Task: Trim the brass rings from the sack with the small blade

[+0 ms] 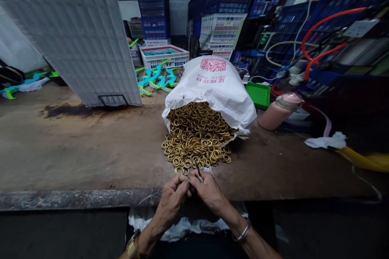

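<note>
Right hand (pixel 209 192) grips slim tool (pixel 199 173) | left hand (pixel 172 197) curled closed, contents we can't tell | sack (pixel 212 89) opens toward us, likely keeping rings (pixel 194 141) within reach

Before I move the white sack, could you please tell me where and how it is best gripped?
I'd pinch the white sack by the mouth's upper lip, from the near side of the table. The sack lies with its mouth facing that way, the edge loose, while golden rings spill out below, so a low grip would probably disturb them.
</note>
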Motion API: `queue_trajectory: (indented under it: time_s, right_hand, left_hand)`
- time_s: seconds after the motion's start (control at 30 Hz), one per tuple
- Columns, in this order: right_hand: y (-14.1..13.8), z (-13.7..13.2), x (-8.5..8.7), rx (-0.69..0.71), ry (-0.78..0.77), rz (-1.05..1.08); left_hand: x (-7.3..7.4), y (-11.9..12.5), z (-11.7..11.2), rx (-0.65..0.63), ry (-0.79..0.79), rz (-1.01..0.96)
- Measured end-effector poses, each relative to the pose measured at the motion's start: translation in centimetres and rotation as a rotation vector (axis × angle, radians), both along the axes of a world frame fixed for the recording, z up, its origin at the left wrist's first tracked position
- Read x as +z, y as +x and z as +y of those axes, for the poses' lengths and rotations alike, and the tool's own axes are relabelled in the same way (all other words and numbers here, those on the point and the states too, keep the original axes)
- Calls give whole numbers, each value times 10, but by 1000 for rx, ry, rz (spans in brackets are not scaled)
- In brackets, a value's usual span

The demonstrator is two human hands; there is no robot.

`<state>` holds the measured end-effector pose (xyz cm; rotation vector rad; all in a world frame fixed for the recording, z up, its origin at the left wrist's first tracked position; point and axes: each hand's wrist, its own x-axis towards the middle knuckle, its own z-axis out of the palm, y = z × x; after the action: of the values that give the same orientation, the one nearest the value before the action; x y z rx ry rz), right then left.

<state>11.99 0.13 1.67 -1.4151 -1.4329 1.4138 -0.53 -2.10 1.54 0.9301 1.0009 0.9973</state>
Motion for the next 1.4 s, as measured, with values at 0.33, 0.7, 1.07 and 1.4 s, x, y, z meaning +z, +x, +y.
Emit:
queue_trajectory:
  time_s: [0.33,0.7,1.07,1.4]
  right_hand:
    - [6,-1,-9,23,121,-144]
    - [8,-9,-11,287,291,-762]
    - [6,-7,-15,305,299,-885]
    - [-2,19,-20,111,420,-968]
  left_hand:
    - [-1,1,-1,12,-161,-155]
    - [-15,-1,0,61,-14,-142]
    - [-3,-5,-10,53,-95,-33]
    - [1,-15,-17,-12,-271,-328]
